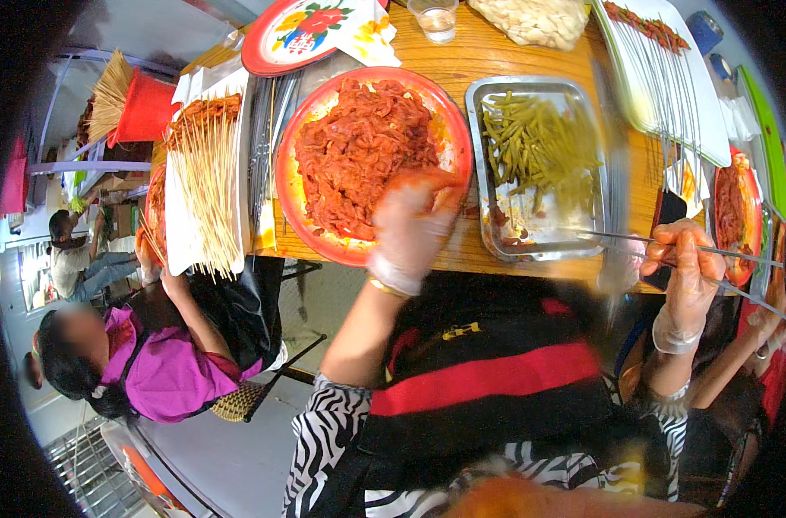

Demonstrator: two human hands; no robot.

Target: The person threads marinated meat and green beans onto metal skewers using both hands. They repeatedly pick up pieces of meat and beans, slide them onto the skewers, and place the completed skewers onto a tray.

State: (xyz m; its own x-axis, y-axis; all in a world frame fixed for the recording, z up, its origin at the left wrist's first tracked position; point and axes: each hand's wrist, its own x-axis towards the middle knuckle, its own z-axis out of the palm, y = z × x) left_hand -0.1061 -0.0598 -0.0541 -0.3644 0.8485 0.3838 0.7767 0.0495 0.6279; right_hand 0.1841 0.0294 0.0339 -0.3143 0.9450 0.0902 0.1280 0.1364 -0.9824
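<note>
My left hand [411, 226], in a clear plastic glove, is at the lower right of a red-rimmed plate [289, 213] heaped with sliced, red-marinated meat [367, 149]. Motion blurs its curled fingers, so whether they hold a piece is unclear. To the right, my gloved right hand [685, 272] grips thin metal skewers [632, 237], their front ends reaching over the lower right of a steel tray [535, 254]. Inside that tray lie cut green vegetable strips [522, 136], with scraps of meat near its lower left corner.
On the left stands a white tray [237, 239] of loaded wooden skewers [205, 175], beside a seated person [166, 369]. Loaded metal skewers [652, 29] rest on a white tray [710, 116] at upper right. A floral plate [283, 48] and a plastic cup [435, 24] sit at the back.
</note>
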